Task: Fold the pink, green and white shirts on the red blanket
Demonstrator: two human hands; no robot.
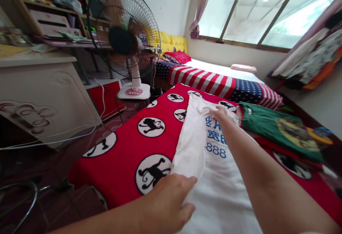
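A white T-shirt (221,191) with blue print lies on a red blanket (128,148) patterned with black monkeys in white circles. Its left side is folded over towards the middle. My left hand (171,198) grips the near end of that folded edge, fingers closed on the cloth. My right hand (221,114) reaches to the far end of the shirt and pinches the fabric near the collar.
A green T-shirt (278,130) lies folded to the right on the blanket. A standing fan (125,37) spins at the left beyond the blanket. A white cabinet (42,91) and shelves stand at the left; a striped bed (213,80) lies behind. Cables cross the floor at left.
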